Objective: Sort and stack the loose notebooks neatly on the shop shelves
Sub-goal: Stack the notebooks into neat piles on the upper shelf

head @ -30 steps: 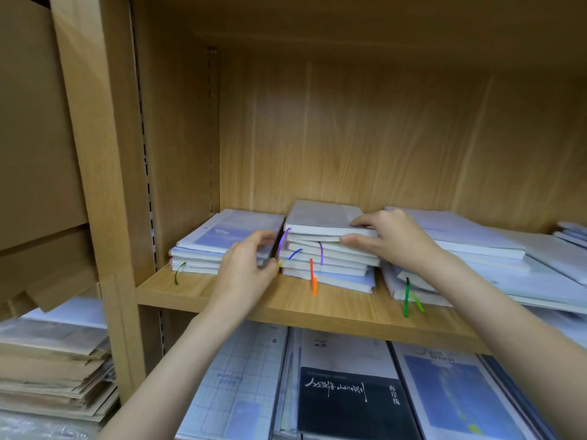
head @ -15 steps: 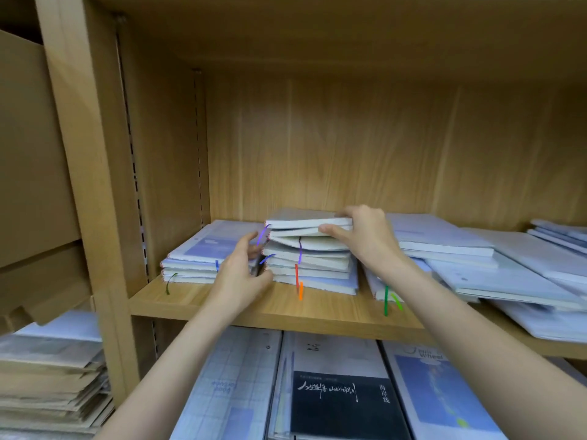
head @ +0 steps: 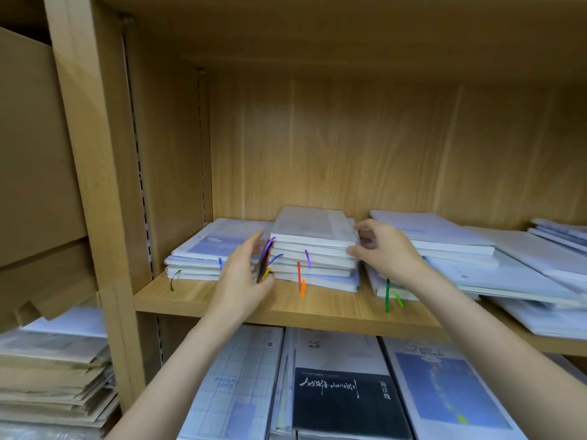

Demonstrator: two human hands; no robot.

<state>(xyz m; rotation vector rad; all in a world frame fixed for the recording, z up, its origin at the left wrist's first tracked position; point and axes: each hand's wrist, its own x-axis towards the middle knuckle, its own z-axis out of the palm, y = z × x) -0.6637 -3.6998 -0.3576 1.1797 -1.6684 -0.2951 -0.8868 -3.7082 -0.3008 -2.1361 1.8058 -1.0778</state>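
A stack of white notebooks (head: 313,249) with coloured ribbon markers sits mid-shelf on the wooden shelf board (head: 317,308). My left hand (head: 246,274) lies flat against the stack's left side, fingers straight. My right hand (head: 382,249) touches the stack's right edge, thumb on the top cover and fingers against the side. A lower stack of pale blue notebooks (head: 206,249) lies to the left. A spread, uneven pile of notebooks (head: 460,258) lies to the right.
The shelf's side panel (head: 165,154) stands left of the stacks. More loose notebooks (head: 559,236) lie at the far right. Below, larger books fill the lower shelf, among them a black-covered book (head: 346,398). Brown paper stacks (head: 50,382) sit at lower left.
The lifted top notebooks have settled back down, and the middle stack now looks squared. My right hand slid from the top front corner to the right edge. The left hand stays at the left side.
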